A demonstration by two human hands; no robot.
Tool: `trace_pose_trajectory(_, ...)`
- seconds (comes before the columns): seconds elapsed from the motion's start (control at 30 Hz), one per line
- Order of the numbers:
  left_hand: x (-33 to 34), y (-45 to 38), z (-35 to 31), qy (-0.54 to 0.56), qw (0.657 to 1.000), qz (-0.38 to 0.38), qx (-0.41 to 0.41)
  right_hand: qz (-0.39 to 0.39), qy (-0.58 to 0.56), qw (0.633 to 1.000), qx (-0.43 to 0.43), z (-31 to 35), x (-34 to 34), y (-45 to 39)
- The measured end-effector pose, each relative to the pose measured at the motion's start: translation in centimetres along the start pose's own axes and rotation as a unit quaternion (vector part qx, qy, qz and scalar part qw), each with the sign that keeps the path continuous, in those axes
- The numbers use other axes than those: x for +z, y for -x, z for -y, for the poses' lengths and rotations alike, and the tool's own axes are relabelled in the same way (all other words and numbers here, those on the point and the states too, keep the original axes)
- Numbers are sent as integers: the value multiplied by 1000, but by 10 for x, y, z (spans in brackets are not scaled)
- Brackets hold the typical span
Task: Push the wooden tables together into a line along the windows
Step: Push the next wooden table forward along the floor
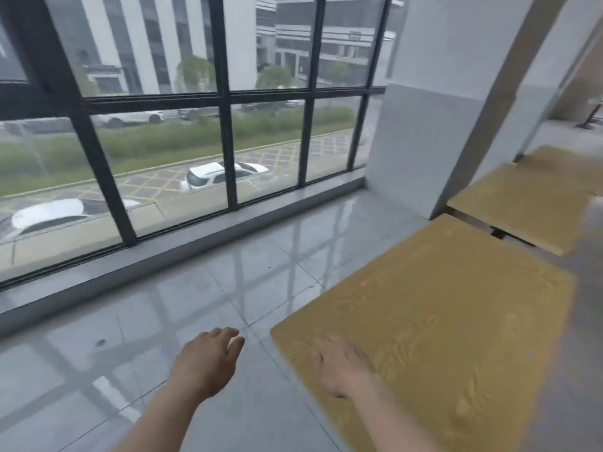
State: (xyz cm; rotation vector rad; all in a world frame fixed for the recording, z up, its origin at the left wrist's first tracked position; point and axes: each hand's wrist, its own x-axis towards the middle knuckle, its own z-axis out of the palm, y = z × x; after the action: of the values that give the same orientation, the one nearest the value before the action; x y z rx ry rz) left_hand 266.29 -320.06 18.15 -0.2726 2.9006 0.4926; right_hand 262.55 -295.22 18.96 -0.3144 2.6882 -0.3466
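Wooden tables (434, 308) gapped, glossy tiled floor (202, 288), dark-framed windows (225, 93)

Nearest square table with a yellowish wood-grain top (440, 305), standing level on the glossy grey floor at the right, one corner pointing toward the camera. Second table of the same yellowish wood (522, 203), just beyond it beside the white pillar, separated from the first by a narrow gap. Third matching top (567, 158) adjoins the second, farther back.
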Motion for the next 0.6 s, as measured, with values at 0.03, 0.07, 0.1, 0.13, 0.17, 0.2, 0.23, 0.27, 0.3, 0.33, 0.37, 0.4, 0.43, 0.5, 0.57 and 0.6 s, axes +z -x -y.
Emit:
trace_pose_trajectory(0.03,9,-17,-19,-2,999,11,36,-6,-6,1000,29,-20,1,0)
trace_pose_trajectory(0.07,18,-31,-39,-4,997,22,69,-10,-14,998,59,-41,4,1)
trace_pose_trajectory(0.1,28,-43,-60,-7,994,38,101,-12,-22,995,92,-62,8,5)
trace_pose_trajectory(0.13,39,-52,-81,-10,990,55,131,-13,-32,992,125,-83,13,8)
trace_pose_trajectory(0.17,51,-60,-99,-15,985,69,157,-16,-44,987,154,-104,19,12)
trace_pose_trajectory(0.2,65,-68,-115,-19,980,78,182,-22,-59,982,180,-123,25,16)
trace_pose_trajectory(0.23,77,-76,-130,-21,975,82,205,-30,-75,976,202,-140,30,18)
trace_pose_trajectory(0.27,90,-84,-144,-23,970,86,225,-40,-88,971,221,-156,34,21)
trace_pose_trajectory(0.3,104,-91,-157,-30,965,89,245,-50,-100,964,241,-171,40,24)
trace_pose_trajectory(0.33,119,-98,-168,-44,958,91,270,-62,-109,957,262,-184,47,27)
trace_pose_trajectory(0.37,135,-102,-177,-62,949,93,296,-72,-117,949,284,-195,58,31)
trace_pose_trajectory(0.4,151,-104,-185,-78,938,97,324,-79,-124,941,304,-205,71,35)
trace_pose_trajectory(0.43,167,-105,-191,-85,928,101,348,-86,-131,934,322,-212,87,40)
trace_pose_trajectory(0.5,202,-105,-197,-86,912,105,388,-110,-135,919,353,-222,120,48)
trace_pose_trajectory(0.57,234,-108,-200,-96,895,101,424,-150,-124,905,378,-229,154,49)
trace_pose_trajectory(0.6,250,-110,-200,-102,886,98,442,-165,-115,899,390,-230,171,49)
